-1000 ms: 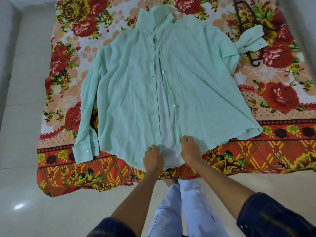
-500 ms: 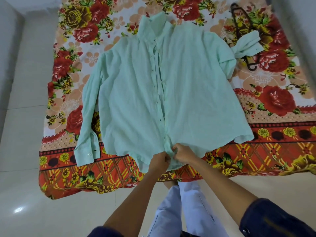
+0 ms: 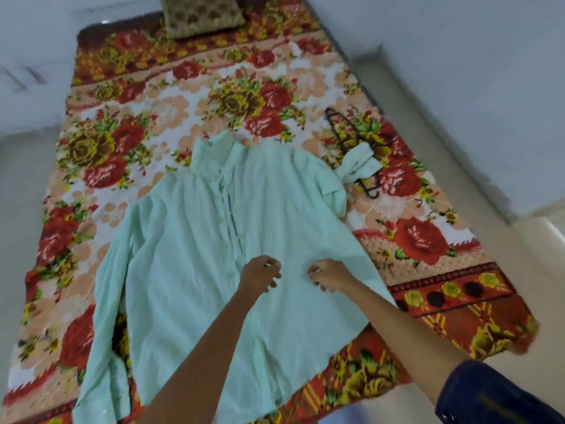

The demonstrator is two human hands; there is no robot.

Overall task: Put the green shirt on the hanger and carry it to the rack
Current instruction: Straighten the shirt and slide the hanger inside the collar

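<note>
On the floral blanket (image 3: 428, 240): green shirt (image 3: 189, 255), flat, placket now drawn closed. Left hand (image 3: 260, 275) and right hand (image 3: 328, 275), up from the hem, hover apart mid-front, fingers loosely curled, empty. Hanger (image 3: 342, 130) unused beside the sleeve; hanging pending.

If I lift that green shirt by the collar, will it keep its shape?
Probably not: the green shirt lies thin and wrinkled, so it should droop. Its right sleeve lies across the hanger and may drag it along.
</note>
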